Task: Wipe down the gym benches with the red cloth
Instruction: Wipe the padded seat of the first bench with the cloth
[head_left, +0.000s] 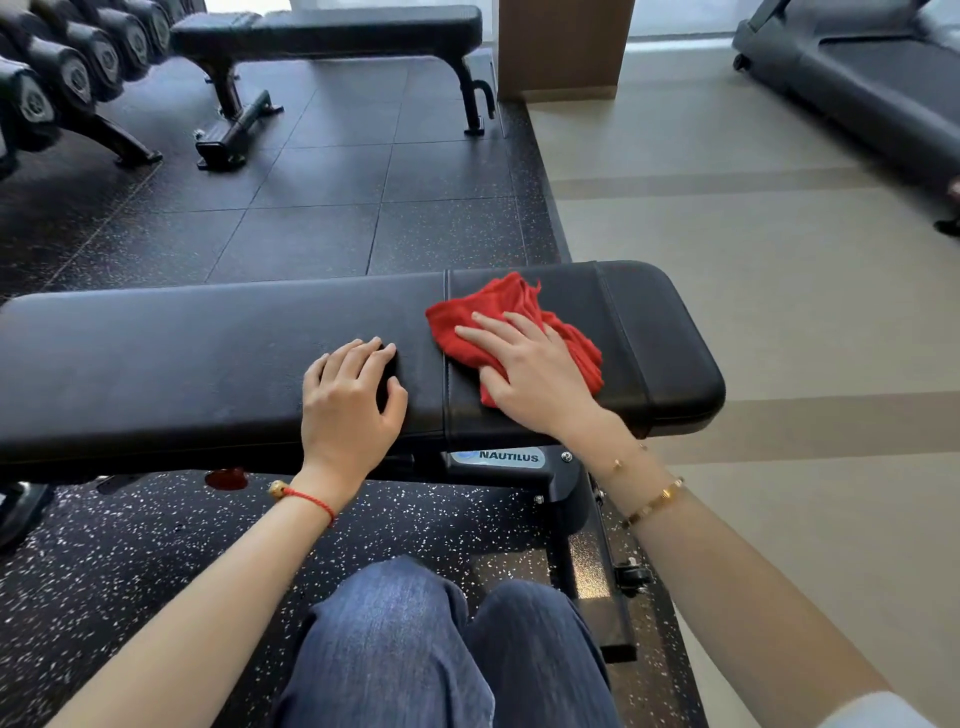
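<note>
A long black padded gym bench (182, 358) runs across the view in front of me. The crumpled red cloth (498, 306) lies on the bench's right section, just right of the seam. My right hand (530, 374) presses flat on the cloth with straight fingers. My left hand (350, 400) rests on the bench pad just left of the seam, fingers loosely bent, holding nothing. A second black bench (332, 26) stands at the back.
A dumbbell rack (62, 78) fills the far left. A treadmill (872, 78) stands at the far right on the beige floor. A wooden pillar (563, 47) rises behind. Black speckled rubber flooring (311, 197) lies between the benches. My knees are below the bench.
</note>
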